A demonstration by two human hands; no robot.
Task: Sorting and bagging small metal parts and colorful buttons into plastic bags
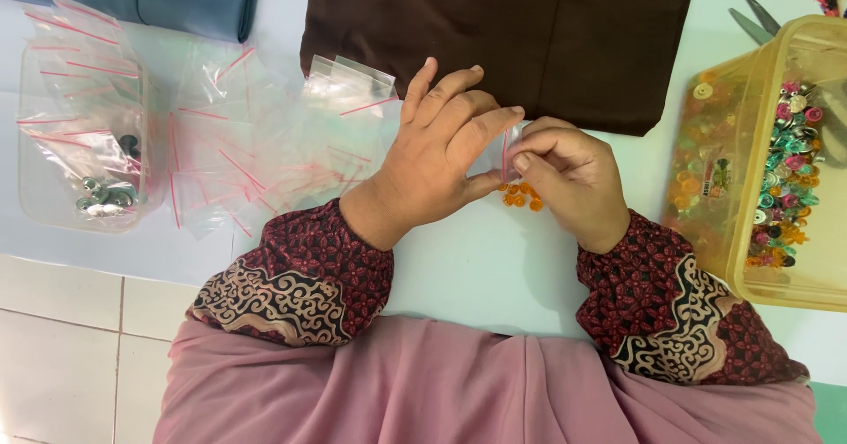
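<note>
Both hands meet at the middle of a pale blue table. My left hand and my right hand pinch the top of a small clear zip bag with a red seal strip between thumbs and forefingers. A few small orange beads sit at the bottom of that bag, just below the fingers. The bag's body is mostly hidden by the hands. Both wrists wear dark red patterned sleeves.
A heap of empty clear zip bags lies at the left, beside a clear tub holding metal pieces. A yellow plastic box of coloured beads stands at the right, scissors behind it. Brown cloth lies at the back.
</note>
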